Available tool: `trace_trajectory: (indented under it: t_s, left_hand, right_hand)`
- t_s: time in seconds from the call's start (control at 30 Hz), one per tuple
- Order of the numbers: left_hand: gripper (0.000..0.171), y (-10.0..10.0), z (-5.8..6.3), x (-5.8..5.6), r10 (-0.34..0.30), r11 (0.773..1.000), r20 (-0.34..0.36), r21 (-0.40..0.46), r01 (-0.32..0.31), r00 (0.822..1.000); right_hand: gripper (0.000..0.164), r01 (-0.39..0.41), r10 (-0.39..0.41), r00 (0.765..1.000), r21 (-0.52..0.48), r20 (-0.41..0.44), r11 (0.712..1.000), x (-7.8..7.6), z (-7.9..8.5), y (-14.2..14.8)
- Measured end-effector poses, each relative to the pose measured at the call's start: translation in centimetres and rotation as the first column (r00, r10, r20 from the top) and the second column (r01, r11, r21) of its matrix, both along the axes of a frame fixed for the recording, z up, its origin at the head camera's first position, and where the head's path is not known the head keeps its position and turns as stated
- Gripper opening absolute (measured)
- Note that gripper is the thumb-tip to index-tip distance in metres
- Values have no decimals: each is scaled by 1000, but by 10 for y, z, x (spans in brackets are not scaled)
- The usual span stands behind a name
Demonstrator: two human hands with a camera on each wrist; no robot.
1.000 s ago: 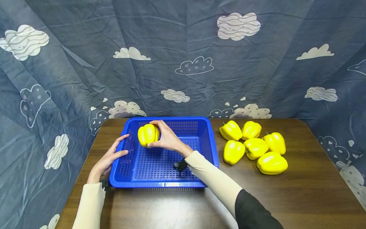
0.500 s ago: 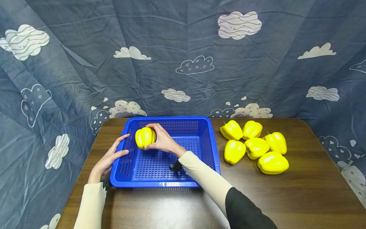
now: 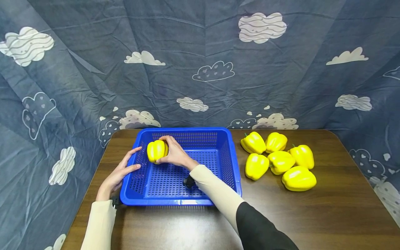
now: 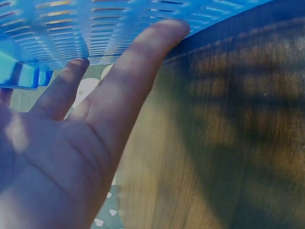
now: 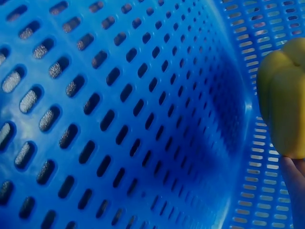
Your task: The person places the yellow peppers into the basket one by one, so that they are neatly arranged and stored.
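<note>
My right hand grips a yellow bell pepper between thumb and fingers, inside the left end of a blue plastic basket. In the right wrist view the pepper shows at the right edge, over the perforated basket floor and close to a side wall. My left hand lies against the basket's left side, its fingertips at the rim. From the left wrist, the thumb and fingers look extended along the slotted outer wall.
Several more yellow bell peppers lie grouped on the brown wooden table, right of the basket. A dark blue cloth with cloud prints hangs behind the table and along its sides.
My right hand has carried the bell pepper a little left and down inside the basket, slowing over the last half second. The left hand stays at the basket's left side.
</note>
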State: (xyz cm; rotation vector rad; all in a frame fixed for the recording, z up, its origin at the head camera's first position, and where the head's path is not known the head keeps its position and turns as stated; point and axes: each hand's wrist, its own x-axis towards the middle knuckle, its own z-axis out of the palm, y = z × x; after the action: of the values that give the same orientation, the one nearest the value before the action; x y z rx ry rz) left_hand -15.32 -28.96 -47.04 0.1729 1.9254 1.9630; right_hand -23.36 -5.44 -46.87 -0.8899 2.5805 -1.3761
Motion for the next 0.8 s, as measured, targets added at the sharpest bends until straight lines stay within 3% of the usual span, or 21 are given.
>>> trace_trajectory:
  t_s: [0.43,0.8]
  left_hand:
    - [62,-1,-1,3,-5,1000,-24,-23,5,1000]
    - [62,0,-2,2,-1,1000,-12,-12,0,1000]
  right_hand:
    - [78,34,-33,998,-4,47,999,-1,-10,-12]
    - [78,50,-53,997,65,47,997,1,-8,-10]
